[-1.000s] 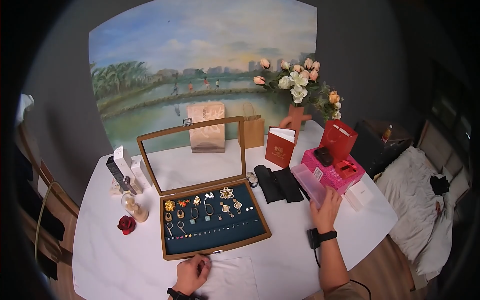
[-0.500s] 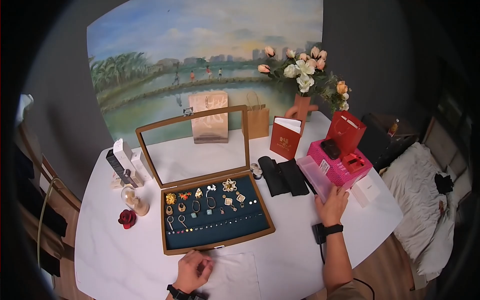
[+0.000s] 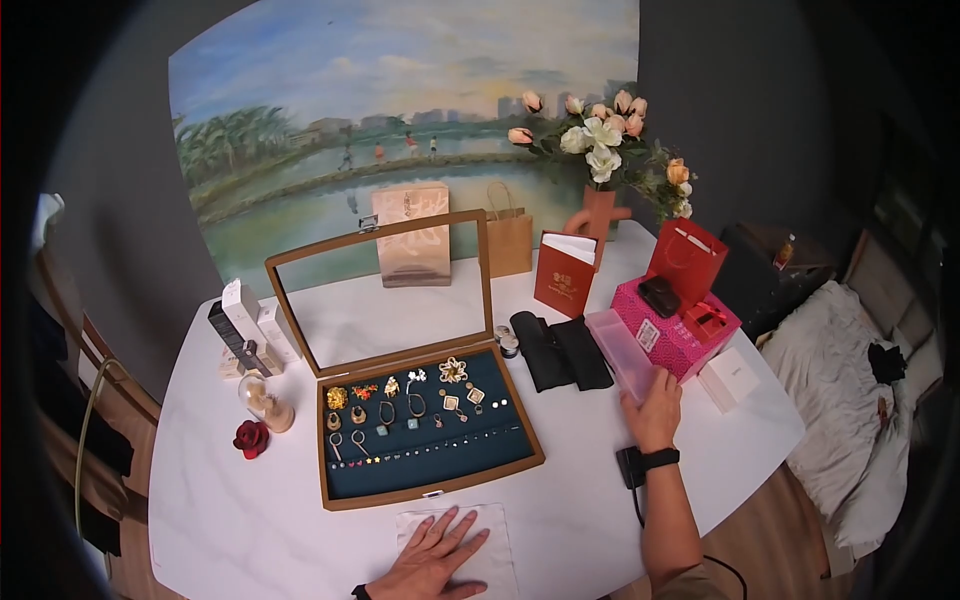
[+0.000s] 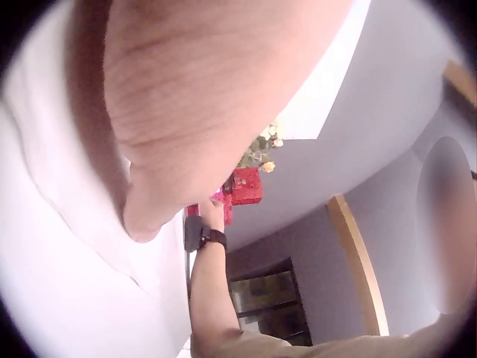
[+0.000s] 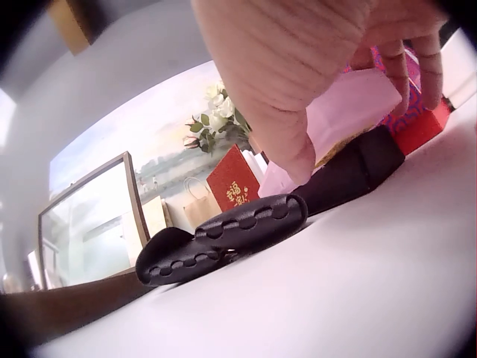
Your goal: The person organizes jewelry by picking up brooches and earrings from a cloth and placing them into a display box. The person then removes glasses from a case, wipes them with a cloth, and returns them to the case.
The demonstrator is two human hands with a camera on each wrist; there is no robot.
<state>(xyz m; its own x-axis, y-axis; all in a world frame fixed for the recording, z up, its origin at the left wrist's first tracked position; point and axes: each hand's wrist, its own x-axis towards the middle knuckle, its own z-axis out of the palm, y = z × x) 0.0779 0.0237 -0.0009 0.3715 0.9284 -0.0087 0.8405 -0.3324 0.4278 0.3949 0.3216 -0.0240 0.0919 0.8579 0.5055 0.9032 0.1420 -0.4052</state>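
Note:
My left hand (image 3: pixel 433 556) lies flat with spread fingers on a thin white cloth (image 3: pixel 495 520) at the table's front. Just beyond it, a wooden jewelry case (image 3: pixel 425 500) stands with its glass lid up. Rows of earrings, brooches and small studs sit on its dark teal lining. On the right, my right hand (image 3: pixel 655 410) holds the near end of a translucent pinkish plastic box (image 3: pixel 617 350), thumb on one side and fingers on the other in the right wrist view. Two black pouches (image 5: pixel 253 222) lie to the left of that box.
A pink patterned box (image 3: pixel 680 340) carries a red gift bag (image 3: pixel 690 260) and a dark brown case. White boxes (image 3: pixel 242 312), a glass dome (image 3: pixel 268 405) and a red rose (image 3: pixel 251 438) stand at left. A flower vase (image 3: pixel 597 215) and a red card (image 3: pixel 566 275) are behind.
My left hand has gone from loosely curled to flat and spread, moving right onto the white cloth. My right hand stays at the translucent box. The head view shifts slightly.

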